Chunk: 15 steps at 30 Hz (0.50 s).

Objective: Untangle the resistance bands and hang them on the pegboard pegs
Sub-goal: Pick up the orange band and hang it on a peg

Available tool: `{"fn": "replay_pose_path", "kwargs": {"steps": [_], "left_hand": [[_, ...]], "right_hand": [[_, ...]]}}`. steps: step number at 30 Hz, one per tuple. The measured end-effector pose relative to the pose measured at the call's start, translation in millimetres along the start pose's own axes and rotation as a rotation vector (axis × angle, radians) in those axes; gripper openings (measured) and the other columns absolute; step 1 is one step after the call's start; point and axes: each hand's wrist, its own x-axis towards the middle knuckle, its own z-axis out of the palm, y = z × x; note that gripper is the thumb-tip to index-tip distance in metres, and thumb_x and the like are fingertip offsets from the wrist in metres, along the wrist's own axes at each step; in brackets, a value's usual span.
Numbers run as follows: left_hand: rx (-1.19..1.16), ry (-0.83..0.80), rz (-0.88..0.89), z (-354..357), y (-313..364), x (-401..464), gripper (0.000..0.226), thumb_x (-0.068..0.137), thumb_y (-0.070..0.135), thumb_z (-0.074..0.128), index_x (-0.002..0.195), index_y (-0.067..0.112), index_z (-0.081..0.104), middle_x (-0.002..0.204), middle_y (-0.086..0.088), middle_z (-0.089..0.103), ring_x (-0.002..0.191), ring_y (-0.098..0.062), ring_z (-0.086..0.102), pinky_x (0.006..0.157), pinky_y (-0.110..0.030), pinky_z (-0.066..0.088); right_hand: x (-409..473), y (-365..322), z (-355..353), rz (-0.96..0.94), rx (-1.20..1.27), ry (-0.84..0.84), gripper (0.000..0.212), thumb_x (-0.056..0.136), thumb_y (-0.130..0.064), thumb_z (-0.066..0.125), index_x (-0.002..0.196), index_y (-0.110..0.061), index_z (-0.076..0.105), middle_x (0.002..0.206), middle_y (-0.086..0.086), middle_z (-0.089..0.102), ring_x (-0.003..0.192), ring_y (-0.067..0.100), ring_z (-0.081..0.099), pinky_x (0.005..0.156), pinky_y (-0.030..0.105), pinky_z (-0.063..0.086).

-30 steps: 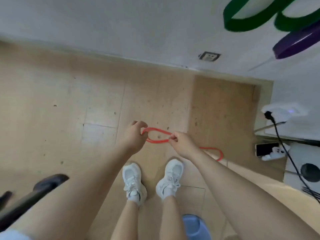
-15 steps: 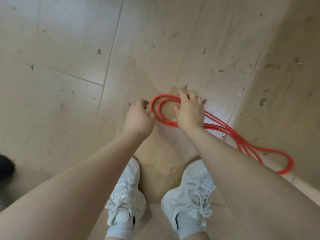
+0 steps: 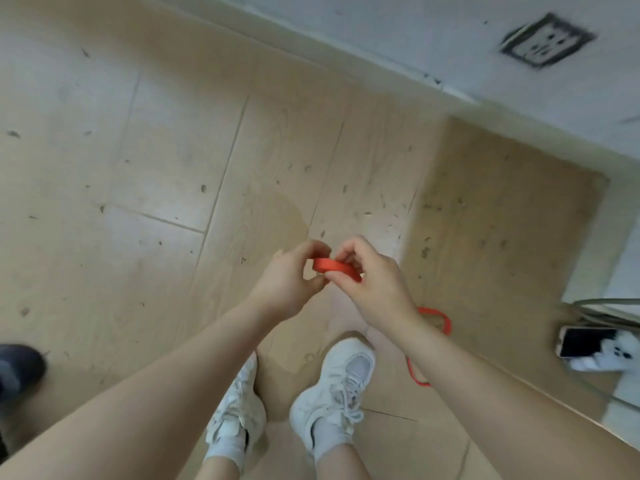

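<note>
Head view: left hand (image 3: 287, 282) and right hand (image 3: 374, 278) pinch the red band (image 3: 334, 265) stretched between them.

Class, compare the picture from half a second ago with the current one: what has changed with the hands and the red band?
Both hands have lifted the red band off the floor. The left hand, earlier only beside it, now pinches it; the right hand has changed to a pinch grip. The rest trails behind the right arm. The feet stayed put.

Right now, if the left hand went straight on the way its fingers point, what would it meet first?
The left hand points toward the right hand, both gripping the red band. It would likely meet the right hand's fingers first, though depth is unclear.
</note>
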Motion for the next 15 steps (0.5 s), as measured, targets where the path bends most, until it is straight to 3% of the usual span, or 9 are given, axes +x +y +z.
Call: {"fn": "replay_pose_path", "kwargs": {"steps": [3,6,10,13,15], "left_hand": [[-0.078,-0.088,0.088,-28.8,54.8,-24.0,0.015,0.083,0.015,0.065,0.099,0.015,0.064,0.097,-0.001,0.069,0.097,-0.016,0.061,0.09,-0.036,0.046],[-0.081,-0.077,0.179,-56.7,111.1,-57.6,0.009,0.081,0.021,0.066,0.087,0.026,0.062,0.086,0.007,0.066,0.088,-0.013,0.06,0.089,-0.033,0.046],[-0.161,-0.003,0.242,-98.8,186.2,-119.7,0.023,0.078,0.015,0.068,0.078,0.036,0.056,0.071,0.008,0.061,0.066,-0.015,0.058,0.066,-0.03,0.047],[-0.137,0.07,0.343,-132.4,244.7,-175.7,0.032,0.081,0.008,0.068,0.081,0.036,0.053,0.076,0.012,0.061,0.064,-0.002,0.058,0.064,-0.024,0.043],[-0.08,0.136,0.434,-159.1,289.5,-217.0,0.031,0.08,0.007,0.069,0.082,0.034,0.054,0.075,0.016,0.061,0.063,0.006,0.057,0.064,-0.016,0.043]], "right_hand": [[-37.9,-44.0,-54.0,-0.019,0.111,0.069,0.027,0.079,-0.016,0.07,0.078,-0.034,0.05,0.072,-0.017,0.061,0.07,-0.002,0.055,0.068,0.013,0.043],[-74.8,-86.4,-100.6,-0.017,0.203,0.139,0.032,0.08,-0.007,0.069,0.081,-0.036,0.055,0.073,-0.015,0.064,0.068,-0.004,0.058,0.072,0.021,0.047],[-133.1,-154.5,-156.5,-0.051,0.183,0.195,0.032,0.08,-0.001,0.068,0.079,-0.032,0.059,0.078,-0.013,0.062,0.07,-0.003,0.057,0.073,0.026,0.049],[-185.9,-213.9,-196.4,-0.083,0.13,0.241,0.025,0.081,-0.004,0.067,0.081,-0.027,0.059,0.08,-0.012,0.062,0.076,0.006,0.059,0.078,0.028,0.049],[-222.2,-256.0,-220.6,-0.116,0.076,0.265,0.019,0.083,-0.007,0.065,0.092,-0.023,0.058,0.09,-0.008,0.063,0.088,0.011,0.06,0.083,0.025,0.047]]}}
